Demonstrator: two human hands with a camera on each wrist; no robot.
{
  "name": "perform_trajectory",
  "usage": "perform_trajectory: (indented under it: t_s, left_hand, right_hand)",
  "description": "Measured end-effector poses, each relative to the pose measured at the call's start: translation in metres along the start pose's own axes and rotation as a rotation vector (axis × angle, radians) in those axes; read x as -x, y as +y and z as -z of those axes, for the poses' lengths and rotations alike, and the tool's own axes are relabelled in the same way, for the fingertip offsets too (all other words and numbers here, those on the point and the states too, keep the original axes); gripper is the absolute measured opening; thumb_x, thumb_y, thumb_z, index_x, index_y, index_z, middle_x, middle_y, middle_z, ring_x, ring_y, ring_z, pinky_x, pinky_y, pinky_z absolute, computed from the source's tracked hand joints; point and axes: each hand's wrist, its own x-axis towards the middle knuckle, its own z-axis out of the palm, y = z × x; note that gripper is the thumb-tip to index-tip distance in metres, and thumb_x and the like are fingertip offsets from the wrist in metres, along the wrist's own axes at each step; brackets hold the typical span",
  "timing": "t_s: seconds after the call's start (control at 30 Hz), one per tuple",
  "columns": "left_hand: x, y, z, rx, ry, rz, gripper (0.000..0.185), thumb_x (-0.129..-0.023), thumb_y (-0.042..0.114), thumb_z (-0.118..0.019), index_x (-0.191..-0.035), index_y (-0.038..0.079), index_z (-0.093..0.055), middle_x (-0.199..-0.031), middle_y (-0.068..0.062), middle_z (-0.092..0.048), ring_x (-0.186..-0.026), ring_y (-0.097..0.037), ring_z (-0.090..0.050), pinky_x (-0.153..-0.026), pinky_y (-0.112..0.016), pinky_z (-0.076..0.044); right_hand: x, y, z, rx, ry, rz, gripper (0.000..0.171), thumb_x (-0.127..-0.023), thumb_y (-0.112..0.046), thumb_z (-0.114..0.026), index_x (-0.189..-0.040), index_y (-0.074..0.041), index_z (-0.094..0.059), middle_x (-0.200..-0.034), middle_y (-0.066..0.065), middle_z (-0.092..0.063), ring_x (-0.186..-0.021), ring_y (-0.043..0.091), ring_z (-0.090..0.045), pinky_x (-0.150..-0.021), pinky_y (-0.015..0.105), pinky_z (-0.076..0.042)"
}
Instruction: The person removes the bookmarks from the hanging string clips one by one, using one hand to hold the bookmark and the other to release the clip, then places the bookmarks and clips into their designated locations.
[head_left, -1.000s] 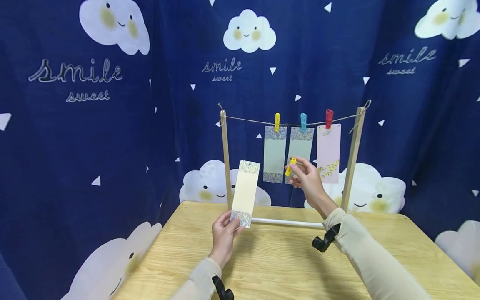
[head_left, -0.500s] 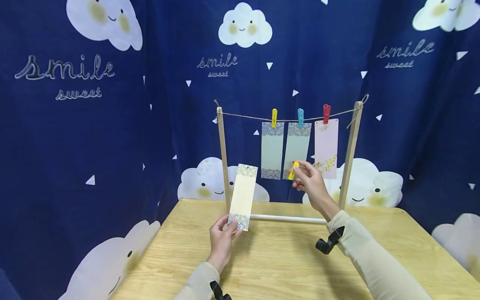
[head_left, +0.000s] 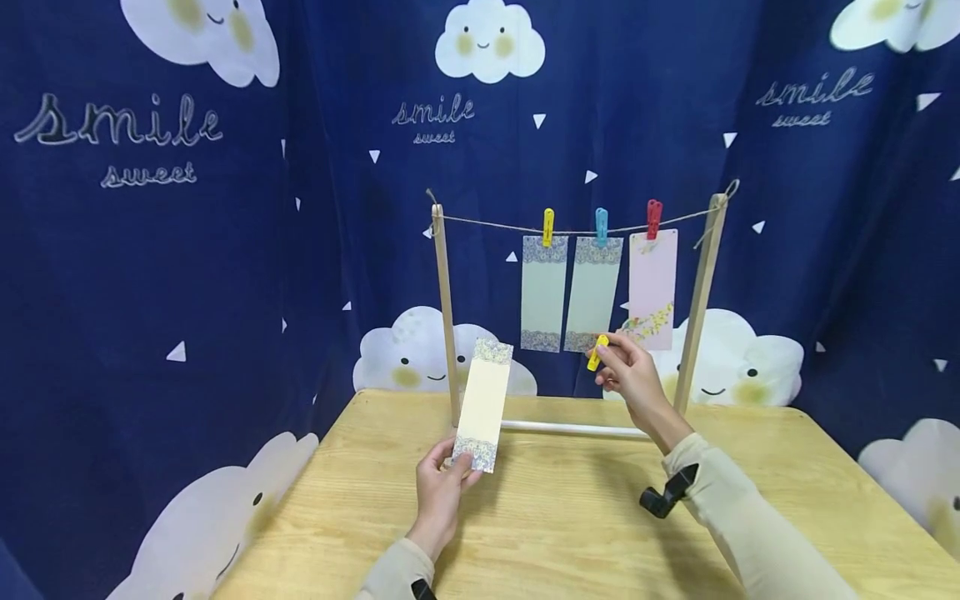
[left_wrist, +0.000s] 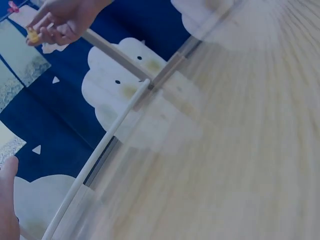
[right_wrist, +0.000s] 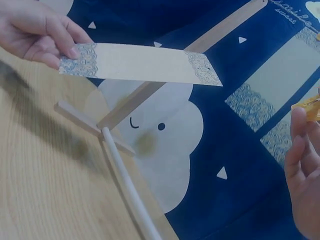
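The left hand [head_left: 438, 493], pinching a cream rectangular lace-printed paper card [head_left: 483, 402], and the right hand [head_left: 637, 382], gripping a yellow plastic clothespin [head_left: 597, 353], had just sunk farther below the tan twine [head_left: 495, 224] — card and clothespin apart, neither attached.

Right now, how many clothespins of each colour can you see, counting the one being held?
Yellow clothespins: 2, one on the string, one in the right hand
Blue clothespin: 1
Red clothespin: 1
Total: 4
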Motion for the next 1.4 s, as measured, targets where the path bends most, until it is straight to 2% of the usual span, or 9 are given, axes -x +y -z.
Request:
perform_trajectory:
  t_s: [0.27, 0.47, 0.63, 0.73, 0.83, 0.9, 1.1, 1.27, 1.4]
  left_hand:
    - [0.015, 0.008, 0.012, -0.076, -0.032, 0.019, 0.035, -0.098, -0.005, -0.063, -0.132, -0.011, -0.056, -0.123, -0.022, -0.049, -0.105, -0.031, -0.066, -0.09, -0.037, -0.058]
    - [0.025, 0.011, 0.016, -0.147, -0.056, 0.047, 0.039, -0.098, -0.007, -0.062, -0.135, -0.013, -0.052, -0.126, -0.025, -0.044, -0.102, -0.031, -0.066, -0.088, -0.035, -0.059]
    - [0.034, 0.011, 0.019, -0.245, -0.081, 0.066, 0.046, -0.097, -0.008, -0.062, -0.139, -0.015, -0.047, -0.129, -0.026, -0.041, -0.09, -0.029, -0.068, -0.085, -0.033, -0.06]
    - [0.038, 0.011, 0.02, -0.297, -0.084, 0.062, 0.054, -0.095, -0.009, -0.063, -0.144, -0.014, -0.043, -0.132, -0.028, -0.04, -0.076, -0.02, -0.063, -0.081, -0.032, -0.061]
    - [0.04, 0.011, 0.02, -0.342, -0.087, 0.048, 0.062, -0.093, -0.012, -0.063, -0.15, -0.008, -0.041, -0.133, -0.028, -0.038, -0.061, -0.011, -0.05, -0.078, -0.031, -0.062]
    - [0.039, 0.011, 0.02, -0.364, -0.09, 0.03, 0.066, -0.092, -0.014, -0.063, -0.153, -0.004, -0.041, -0.13, -0.027, -0.038, -0.058, -0.007, -0.043, -0.077, -0.032, -0.062]
    - [0.04, 0.01, 0.021, -0.444, -0.119, 0.018, 0.069, -0.089, -0.017, -0.061, -0.153, 0.004, -0.045, -0.122, -0.023, -0.041, -0.056, -0.009, -0.046, -0.071, -0.035, -0.063]
    - [0.039, 0.008, 0.021, -0.501, -0.166, 0.01, 0.064, -0.09, -0.017, -0.06, -0.15, 0.003, -0.049, -0.123, -0.024, -0.041, -0.055, -0.008, -0.046, -0.066, -0.036, -0.062]
    - [0.04, 0.006, 0.023, -0.547, -0.17, -0.004, 0.059, -0.089, -0.018, -0.059, -0.145, -0.001, -0.053, -0.119, -0.025, -0.044, -0.055, -0.009, -0.05, -0.061, -0.033, -0.061]
  right_hand:
    - [0.01, 0.015, 0.013, 0.073, -0.006, -0.018, 0.053, -0.108, -0.023, -0.058, -0.148, 0.008, -0.041, -0.103, -0.001, -0.072, -0.064, 0.009, -0.062, -0.054, 0.02, -0.05]
    - [0.018, 0.029, 0.021, 0.16, -0.021, -0.047, 0.049, -0.108, -0.029, -0.06, -0.146, -0.001, -0.048, -0.106, 0.001, -0.071, -0.069, 0.014, -0.064, -0.057, 0.023, -0.052]
    - [0.024, 0.041, 0.029, 0.208, -0.017, -0.066, 0.048, -0.108, -0.029, -0.06, -0.147, -0.003, -0.048, -0.103, -0.002, -0.071, -0.071, 0.016, -0.065, -0.058, 0.025, -0.053]
    - [0.027, 0.049, 0.033, 0.216, 0.013, -0.081, 0.048, -0.107, -0.025, -0.061, -0.146, 0.0, -0.049, -0.099, -0.005, -0.072, -0.069, 0.014, -0.065, -0.057, 0.025, -0.051]
    - [0.029, 0.056, 0.038, 0.238, 0.04, -0.097, 0.049, -0.106, -0.021, -0.062, -0.145, 0.004, -0.048, -0.094, -0.006, -0.071, -0.066, 0.012, -0.064, -0.056, 0.025, -0.05]
    - [0.031, 0.06, 0.042, 0.265, 0.054, -0.109, 0.048, -0.106, -0.019, -0.063, -0.144, 0.005, -0.049, -0.095, -0.002, -0.072, -0.065, 0.012, -0.063, -0.055, 0.025, -0.05]
    - [0.037, 0.077, 0.053, 0.402, 0.047, -0.082, 0.043, -0.105, -0.016, -0.064, -0.14, 0.006, -0.054, -0.098, 0.011, -0.073, -0.062, 0.015, -0.062, -0.052, 0.027, -0.05]
    - [0.04, 0.093, 0.06, 0.505, 0.049, -0.055, 0.039, -0.103, -0.014, -0.066, -0.136, 0.006, -0.058, -0.094, 0.015, -0.071, -0.06, 0.019, -0.062, -0.048, 0.027, -0.049]
    - [0.044, 0.105, 0.061, 0.57, 0.031, -0.076, 0.039, -0.102, -0.015, -0.067, -0.135, 0.005, -0.059, -0.095, 0.015, -0.071, -0.064, 0.031, -0.066, -0.051, 0.028, -0.051]
